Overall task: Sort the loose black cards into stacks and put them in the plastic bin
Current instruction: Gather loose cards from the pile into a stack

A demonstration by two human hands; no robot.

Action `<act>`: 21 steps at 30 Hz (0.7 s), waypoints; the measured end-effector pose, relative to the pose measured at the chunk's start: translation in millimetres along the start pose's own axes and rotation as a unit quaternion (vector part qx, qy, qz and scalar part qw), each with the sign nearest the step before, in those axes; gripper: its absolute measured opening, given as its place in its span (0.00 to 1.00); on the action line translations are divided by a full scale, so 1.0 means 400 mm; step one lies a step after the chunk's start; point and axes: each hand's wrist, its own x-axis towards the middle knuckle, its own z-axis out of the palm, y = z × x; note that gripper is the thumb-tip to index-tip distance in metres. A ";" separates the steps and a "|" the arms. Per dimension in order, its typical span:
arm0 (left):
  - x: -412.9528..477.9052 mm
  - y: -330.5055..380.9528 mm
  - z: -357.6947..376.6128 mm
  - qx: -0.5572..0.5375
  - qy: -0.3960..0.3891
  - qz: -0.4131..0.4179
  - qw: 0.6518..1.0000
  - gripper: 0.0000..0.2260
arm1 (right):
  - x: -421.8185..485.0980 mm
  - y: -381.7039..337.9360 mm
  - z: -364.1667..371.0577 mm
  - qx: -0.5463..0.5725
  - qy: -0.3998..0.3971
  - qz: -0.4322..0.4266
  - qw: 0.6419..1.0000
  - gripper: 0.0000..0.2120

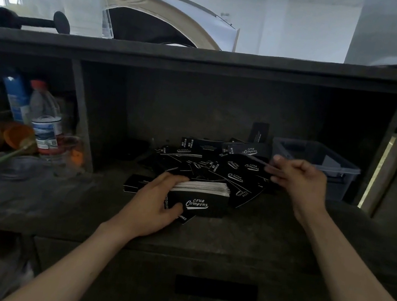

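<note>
- View from a head-worn camera, looking down at a dark tabletop point(230, 237) set under a shelf, with two bare forearms reaching in.
- Progress, as a judgement: the sorting looks partly done and nothing is clearly binned.
- One thick stack of black cards point(201, 196) with white "Club Camping" lettering has been gathered at the front of the tabletop.
- A thinner bundle of cards point(135, 183) lies flat just left of that stack.
- Behind the stack, a scattered pile of loose cards point(218, 165) overlaps at all angles, so much is left to sort.
- One card point(259, 133) leans upright against the back wall.
- The plastic bin point(340, 162), translucent blue-grey, sits at the right rear, just beside the pile. Its inside is dim, and whether it holds any cards cannot be told.
- The left hand point(156, 203) grips the thick stack at its left end, fingers curled over the top edge and thumb on the printed face.
- The right hand point(299, 177) is raised above the right side of the pile, in front of the bin, and pinches a single card point(257, 160) between thumb and fingers. This hand is motion-blurred, so the finger detail is unclear.
- In the left compartment stand a water bottle point(45, 119) and an orange cup point(18, 135) among other clutter.
</note>
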 end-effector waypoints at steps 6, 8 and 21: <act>0.000 -0.003 0.001 0.005 0.003 0.013 1.000 0.24 | 0.014 0.086 0.055 -0.044 0.042 0.023 0.998 0.22; 0.000 -0.005 0.001 0.005 0.000 0.015 1.000 0.25 | 0.012 0.109 0.076 -0.040 0.058 0.029 0.997 0.18; -0.003 0.002 -0.001 -0.019 0.003 -0.010 1.000 0.40 | -0.079 0.072 0.168 -0.204 -0.226 0.050 0.951 0.16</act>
